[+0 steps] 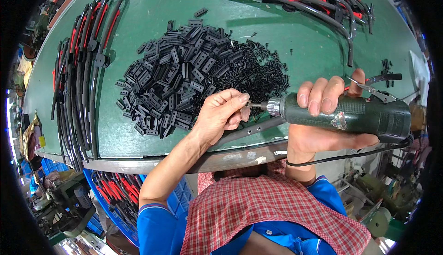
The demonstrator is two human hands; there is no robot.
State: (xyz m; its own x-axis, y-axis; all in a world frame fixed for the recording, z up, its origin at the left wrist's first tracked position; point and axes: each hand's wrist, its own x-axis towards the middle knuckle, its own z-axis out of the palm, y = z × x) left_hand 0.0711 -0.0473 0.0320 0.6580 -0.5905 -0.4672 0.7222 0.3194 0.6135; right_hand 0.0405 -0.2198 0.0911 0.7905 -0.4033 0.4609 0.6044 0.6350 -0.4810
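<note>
My right hand (310,137) is wrapped round a dark green electric screwdriver (344,112), which lies nearly level with its bit pointing left. My left hand (220,114) is closed in a pinch at the tip of the bit (258,105); the fingertips hide what they hold. Just under the bit, a dark tube (258,129) with small holes runs along the table's near edge. Beyond my left hand lies a heap of black slotted plastic blocks (161,77), merging on its right into a heap of small black screws (254,65).
Black tubular frames with red parts (87,56) lie on the left of the green table (143,5), more frames (318,1) at the far right. The tool's cord (346,155) hangs past my right wrist. A blue basket (110,209) of frames stands below, left.
</note>
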